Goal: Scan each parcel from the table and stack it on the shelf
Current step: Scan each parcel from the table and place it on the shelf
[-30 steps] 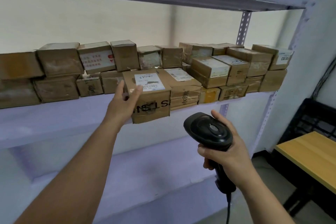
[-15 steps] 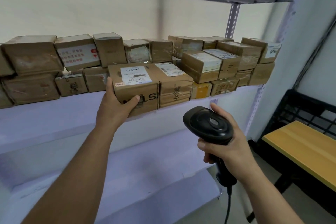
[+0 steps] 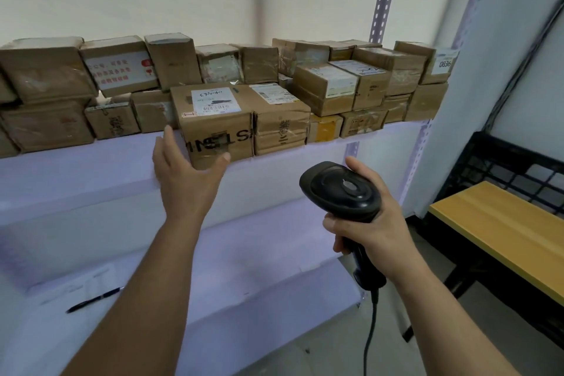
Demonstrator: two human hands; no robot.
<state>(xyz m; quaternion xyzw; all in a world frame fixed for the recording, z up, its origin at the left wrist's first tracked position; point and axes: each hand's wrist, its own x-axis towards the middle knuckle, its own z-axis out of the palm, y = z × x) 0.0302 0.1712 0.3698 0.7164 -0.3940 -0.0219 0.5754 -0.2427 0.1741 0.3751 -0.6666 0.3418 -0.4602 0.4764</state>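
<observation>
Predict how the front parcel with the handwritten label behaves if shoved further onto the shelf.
The parcel probably slides rather than tips: it is squat and sits flat on the shelf. Likely fairly stiff, though its creased, taped cardboard may dent. Glossy tape patches might feel slick.

Head-worn wide-angle camera, single view. It looked forward and slightly downward from close in front of the shelf (image 3: 76, 174), facing the far wall (image 3: 183, 3). The parcels (image 3: 323, 91) lined the middle of the frame, near the lens. The left forearm (image 3: 146, 284) and right forearm (image 3: 442, 314) stretched from the near edge, and the bench (image 3: 503, 232) lay at right.
</observation>
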